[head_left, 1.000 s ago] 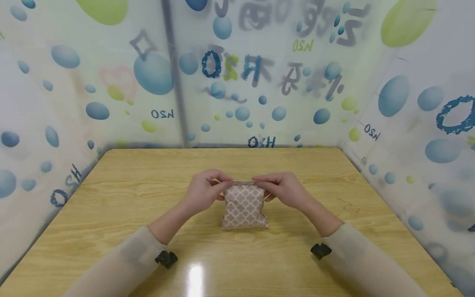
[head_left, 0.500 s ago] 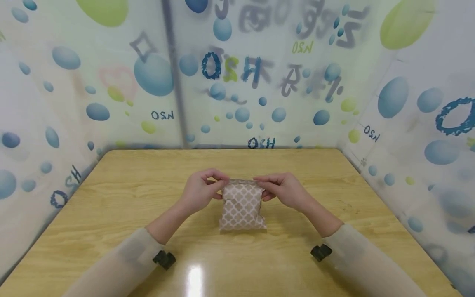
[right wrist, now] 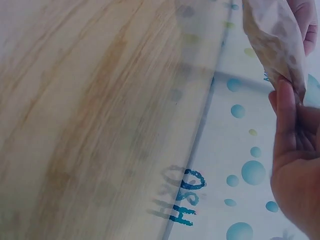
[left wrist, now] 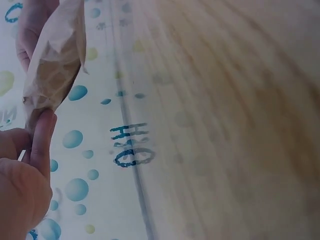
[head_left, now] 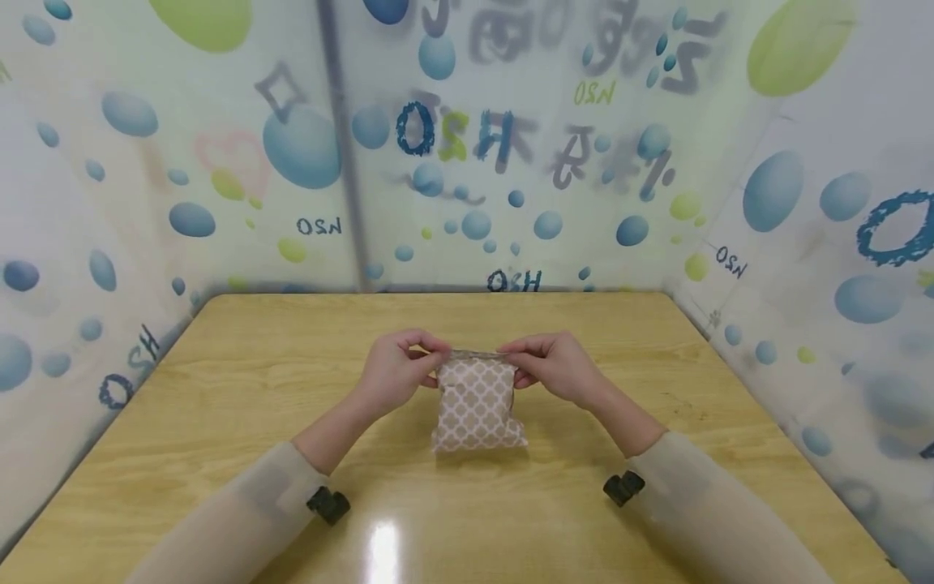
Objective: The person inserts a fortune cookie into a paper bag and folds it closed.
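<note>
A small tan pouch (head_left: 477, 405) with a white lattice pattern hangs upright between my two hands, close over the wooden table. My left hand (head_left: 397, 369) pinches its top left corner between thumb and fingers. At the top right corner, my right hand (head_left: 558, 369) pinches the edge the same way. The pouch's upper edge is drawn out straight between them. Seen from the side in the left wrist view, the pouch (left wrist: 55, 65) looks plump in the middle and narrows to the pinched end. The right wrist view shows the pouch (right wrist: 280, 40) likewise narrowing toward the fingers.
The wooden table (head_left: 292, 349) extends to all sides, with a bright light reflection near its front. Pale curtain-like walls (head_left: 467, 235) printed with blue and green bubbles enclose it at the back and both sides. Dark clips (head_left: 328, 505) sit at both sleeve cuffs.
Both hands keep their pinch on the pouch's top edge. The pouch has shifted slightly left, and its front has tilted a little. My right hand has risen slightly and moved a bit left.
</note>
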Demonstrator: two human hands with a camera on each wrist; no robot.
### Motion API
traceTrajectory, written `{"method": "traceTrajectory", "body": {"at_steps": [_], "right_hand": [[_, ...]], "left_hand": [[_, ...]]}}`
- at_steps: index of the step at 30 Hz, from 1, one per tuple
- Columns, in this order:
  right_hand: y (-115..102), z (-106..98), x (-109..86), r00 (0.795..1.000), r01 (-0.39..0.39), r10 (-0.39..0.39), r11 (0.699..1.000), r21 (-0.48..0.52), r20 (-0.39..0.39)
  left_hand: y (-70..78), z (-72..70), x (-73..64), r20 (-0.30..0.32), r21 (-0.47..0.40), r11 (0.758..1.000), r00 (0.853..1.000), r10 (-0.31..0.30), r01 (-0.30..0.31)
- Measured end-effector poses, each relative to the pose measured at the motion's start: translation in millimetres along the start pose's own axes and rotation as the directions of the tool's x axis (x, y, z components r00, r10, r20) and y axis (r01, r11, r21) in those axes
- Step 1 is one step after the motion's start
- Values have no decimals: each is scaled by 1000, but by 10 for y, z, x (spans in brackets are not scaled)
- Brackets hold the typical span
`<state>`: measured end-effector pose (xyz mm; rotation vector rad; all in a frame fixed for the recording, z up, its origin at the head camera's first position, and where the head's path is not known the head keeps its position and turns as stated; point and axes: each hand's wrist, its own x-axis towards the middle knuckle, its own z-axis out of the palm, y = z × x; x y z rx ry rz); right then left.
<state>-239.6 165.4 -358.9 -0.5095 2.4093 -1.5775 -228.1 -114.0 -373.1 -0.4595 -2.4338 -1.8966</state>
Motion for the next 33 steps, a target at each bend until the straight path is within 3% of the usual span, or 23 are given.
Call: {"method": "traceTrajectory", "body": {"at_steps": [9, 19, 24, 33], "right_hand": [[-18, -10, 37, 999, -46, 45, 999, 8, 23], [40, 48, 95, 998, -68, 67, 997, -36, -7], [58, -4, 76, 997, -76, 73, 990, -120, -28], [131, -112, 27, 995, -87, 77, 980, -178, -62]], "left_hand": [[-14, -7, 29, 25, 19, 1000, 1000, 14, -15], [-14, -15, 123, 2, 44, 994, 995, -100, 99], [-33, -25, 195, -5, 37, 987, 988, -153, 153], [-142, -37, 333, -29, 63, 956, 958, -284, 285]]}}
